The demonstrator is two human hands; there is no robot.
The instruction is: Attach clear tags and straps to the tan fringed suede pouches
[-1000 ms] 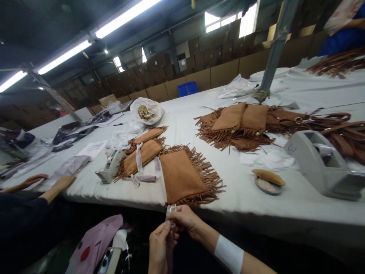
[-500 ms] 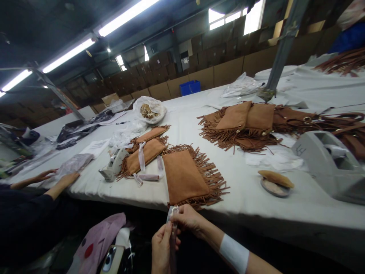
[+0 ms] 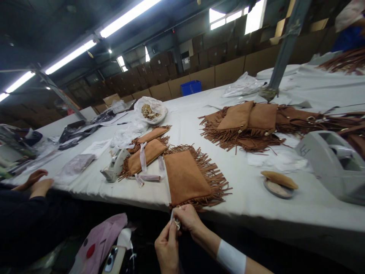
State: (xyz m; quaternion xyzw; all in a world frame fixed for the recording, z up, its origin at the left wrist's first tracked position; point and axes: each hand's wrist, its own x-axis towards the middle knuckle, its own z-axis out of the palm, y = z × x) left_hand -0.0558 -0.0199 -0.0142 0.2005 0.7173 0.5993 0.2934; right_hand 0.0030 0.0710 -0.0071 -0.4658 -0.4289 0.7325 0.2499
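My left hand (image 3: 167, 247) and my right hand (image 3: 188, 220) meet just below the table's near edge. Both pinch a thin pale strip with a small metal ring (image 3: 174, 220) between their fingertips. A white band wraps my right forearm (image 3: 230, 258). Directly above my hands a tan suede fringed pouch (image 3: 186, 177) lies flat on the white table (image 3: 245, 198). To its left lie two more fringed pouches (image 3: 145, 150) with pale strips across them.
A grey tape dispenser (image 3: 333, 163) stands at right, a smaller one (image 3: 114, 167) at left. A pile of fringed pouches and brown straps (image 3: 248, 123) lies farther back. A co-worker's hands (image 3: 35, 182) rest at the left edge. A pink bag and phone (image 3: 110, 247) sit below.
My hands have shifted slightly down and closer together around the strip. The co-worker's hands at left have pulled back from the plastic packet toward the table edge.
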